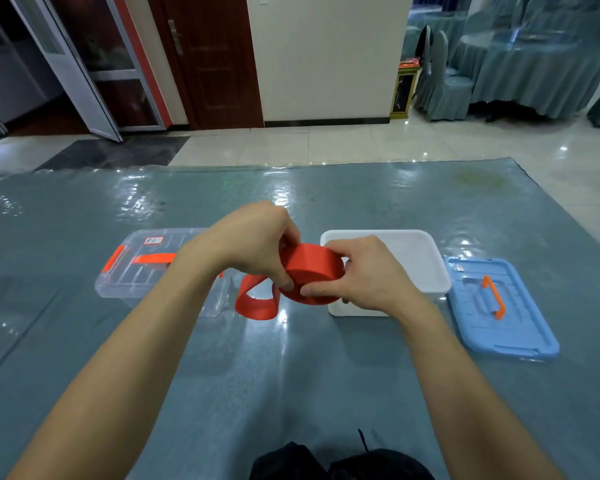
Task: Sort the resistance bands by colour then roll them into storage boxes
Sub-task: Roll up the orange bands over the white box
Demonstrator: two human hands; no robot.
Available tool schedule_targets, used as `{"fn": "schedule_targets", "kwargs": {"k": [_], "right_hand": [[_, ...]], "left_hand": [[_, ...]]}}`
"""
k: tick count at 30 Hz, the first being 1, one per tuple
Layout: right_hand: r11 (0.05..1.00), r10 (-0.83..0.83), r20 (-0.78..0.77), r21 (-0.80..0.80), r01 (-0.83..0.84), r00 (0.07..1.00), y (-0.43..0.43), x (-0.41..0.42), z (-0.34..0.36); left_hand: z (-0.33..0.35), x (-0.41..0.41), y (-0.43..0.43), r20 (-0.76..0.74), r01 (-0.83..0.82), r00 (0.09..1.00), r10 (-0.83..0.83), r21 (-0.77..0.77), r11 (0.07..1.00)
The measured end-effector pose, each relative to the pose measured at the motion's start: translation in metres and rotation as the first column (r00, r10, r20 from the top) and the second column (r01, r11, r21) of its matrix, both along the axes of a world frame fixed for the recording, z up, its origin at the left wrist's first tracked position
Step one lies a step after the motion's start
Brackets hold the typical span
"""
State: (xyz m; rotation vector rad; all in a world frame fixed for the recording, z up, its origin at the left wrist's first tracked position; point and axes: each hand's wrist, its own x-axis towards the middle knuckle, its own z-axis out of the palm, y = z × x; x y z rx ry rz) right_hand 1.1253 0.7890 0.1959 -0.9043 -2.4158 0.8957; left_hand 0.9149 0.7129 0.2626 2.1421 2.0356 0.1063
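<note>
Forearms (136,341) end in left hand (257,244) and right hand (364,271), fingers curled round the red resistance band (312,268) coil; likely soft, springy, so pinch its edges.

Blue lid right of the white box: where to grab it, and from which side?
Take the orange handle at its middle, coming straight down from above. The blue lid lies flat on the table, rim low against it, while the handle appears to arch clear of the top, so a hook grip likely fits under it.
</note>
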Motion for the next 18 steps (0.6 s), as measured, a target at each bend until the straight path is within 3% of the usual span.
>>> {"fn": "schedule_targets", "kwargs": {"k": [2, 4, 8, 11, 13, 15, 18], "right_hand": [[0.993, -0.005, -0.128, -0.118, -0.011, 0.992, 0.001, 0.002, -0.001], [0.968, -0.046, -0.257, -0.251, -0.020, 0.965, 0.004, 0.007, 0.000], [0.916, -0.139, -0.444, -0.397, -0.056, 0.885, 0.009, 0.011, 0.000], [0.892, -0.145, -0.512, -0.437, -0.112, 0.847, 0.014, 0.012, -0.003], [0.887, -0.092, -0.445, -0.443, -0.130, 0.891, 0.017, 0.016, -0.005], [0.926, -0.042, -0.231, -0.374, -0.049, 0.972, 0.020, 0.021, -0.003], [0.995, -0.044, 0.089, -0.087, 0.052, 0.995, 0.017, 0.017, -0.002]], "left_hand": [[0.002, -0.007, 0.001, 0.112, -0.013, 0.994, 0.016, -0.023, 1.000], [0.000, -0.020, 0.000, 0.337, -0.030, 0.940, 0.049, -0.061, 0.998], [-0.023, -0.033, -0.004, 0.671, -0.011, 0.741, 0.034, -0.038, 0.999], [-0.040, -0.026, -0.004, 0.785, -0.092, 0.619, 0.022, 0.045, 0.995], [-0.041, -0.023, -0.003, 0.753, -0.125, 0.658, 0.032, 0.068, 0.990], [-0.035, -0.021, 0.000, 0.620, -0.104, 0.783, 0.049, 0.054, 0.993], [-0.022, -0.008, 0.010, 0.128, -0.008, 0.992, -0.001, 0.069, 0.998]]}}
